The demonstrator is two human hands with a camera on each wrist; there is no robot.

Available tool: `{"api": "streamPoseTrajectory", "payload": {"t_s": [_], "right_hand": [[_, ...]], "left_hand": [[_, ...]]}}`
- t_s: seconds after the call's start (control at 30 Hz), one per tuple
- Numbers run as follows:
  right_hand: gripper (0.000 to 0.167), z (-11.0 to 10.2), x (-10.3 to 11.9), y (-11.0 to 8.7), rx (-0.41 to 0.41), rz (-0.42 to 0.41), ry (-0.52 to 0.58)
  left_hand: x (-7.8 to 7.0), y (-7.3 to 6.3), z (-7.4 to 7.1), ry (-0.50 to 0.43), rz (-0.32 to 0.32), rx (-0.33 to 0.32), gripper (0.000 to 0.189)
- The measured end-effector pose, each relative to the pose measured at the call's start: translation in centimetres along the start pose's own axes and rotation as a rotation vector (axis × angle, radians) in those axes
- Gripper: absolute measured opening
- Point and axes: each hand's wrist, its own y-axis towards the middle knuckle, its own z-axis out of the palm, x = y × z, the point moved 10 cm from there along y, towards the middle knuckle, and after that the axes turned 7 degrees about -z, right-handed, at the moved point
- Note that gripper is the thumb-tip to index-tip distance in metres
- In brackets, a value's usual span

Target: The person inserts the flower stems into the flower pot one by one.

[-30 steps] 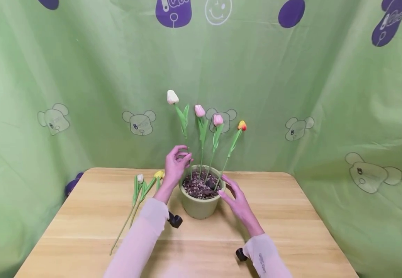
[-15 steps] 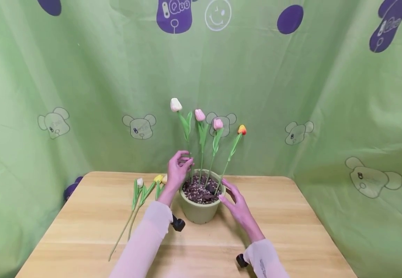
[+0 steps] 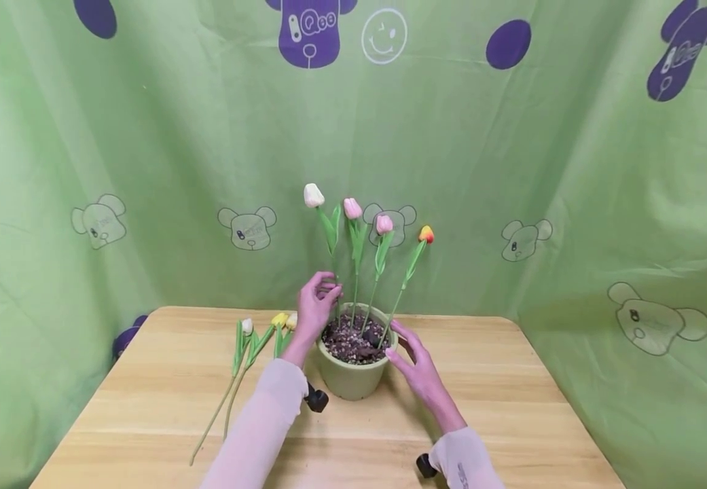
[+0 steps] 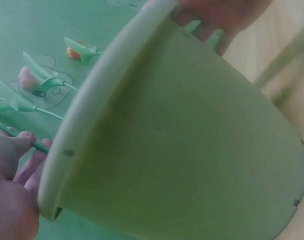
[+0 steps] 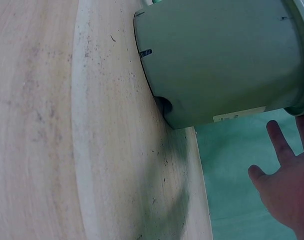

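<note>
A white tulip (image 3: 313, 195) stands at the left of a row in the pale green flowerpot (image 3: 353, 384). My left hand (image 3: 313, 305) pinches its stem just above the rim; in the left wrist view the thumb and finger meet on that green stem (image 4: 39, 147). Spread fingers of my right hand (image 3: 419, 367) touch the right side of the rim, seen also in the right wrist view. Two pink tulips (image 3: 384, 225) and a red-and-yellow tulip (image 3: 426, 234) rise from the dark soil (image 3: 353, 343), the last leaning right.
Several loose tulips, among them a yellow one (image 3: 279, 319) and a white one (image 3: 247, 327), lie on the wooden table (image 3: 500, 407) left of the pot, partly behind my left arm. A green printed curtain (image 3: 451, 136) hangs behind and around the table.
The white tulip has come down a little and stands more upright, with my left hand still on its stem. My right hand stays at the rim. The head view has tilted up slightly.
</note>
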Motion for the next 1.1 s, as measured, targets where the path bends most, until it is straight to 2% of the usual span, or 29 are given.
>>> {"api": "streamPoseTrajectory", "payload": {"t_s": [0.13, 0.27, 0.7, 0.93, 1.1], "right_hand": [[0.063, 0.0, -0.1, 0.0, -0.002, 0.012, 0.010], [0.063, -0.1, -0.1, 0.0, -0.006, 0.012, 0.015], [0.062, 0.0, -0.2, -0.1, -0.019, -0.022, -0.003], [0.062, 0.0, -0.4, -0.3, -0.024, -0.010, 0.000], [0.061, 0.0, -0.2, -0.1, -0.020, -0.019, 0.003]], "left_hand": [[0.1, -0.1, 0.2, 0.039, 0.023, 0.001, 0.027], [0.2, -0.1, 0.5, 0.076, 0.049, 0.030, 0.026], [0.5, -0.8, 1.1, 0.274, 0.101, 0.068, 0.028], [0.3, -1.3, 1.6, 0.417, 0.198, 0.102, 0.024], [0.4, -1.2, 1.5, 0.468, 0.192, 0.082, 0.025]]}}
